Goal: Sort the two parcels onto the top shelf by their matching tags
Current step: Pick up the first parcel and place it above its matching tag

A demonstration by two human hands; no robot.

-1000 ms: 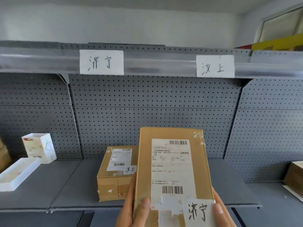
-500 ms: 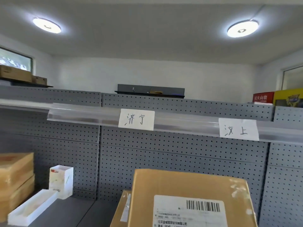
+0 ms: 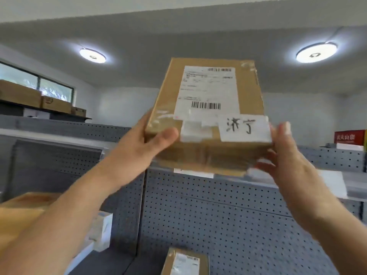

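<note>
Raised since a moment ago, the tagged parcel point(image 3: 208, 116) sits mid-frame, gripped by left hand point(image 3: 143, 143) and right hand point(image 3: 286, 155), above the top shelf's edge point(image 3: 297, 181).

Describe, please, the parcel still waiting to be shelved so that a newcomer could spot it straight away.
Find the grey pegboard shelving and look at its lower shelf, at the bottom of the view. The waiting parcel lies there, below the raised parcel held in both hands. It is the only brown box with a white label that nobody is touching.

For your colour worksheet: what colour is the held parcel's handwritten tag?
White with black writing, head view.
</note>
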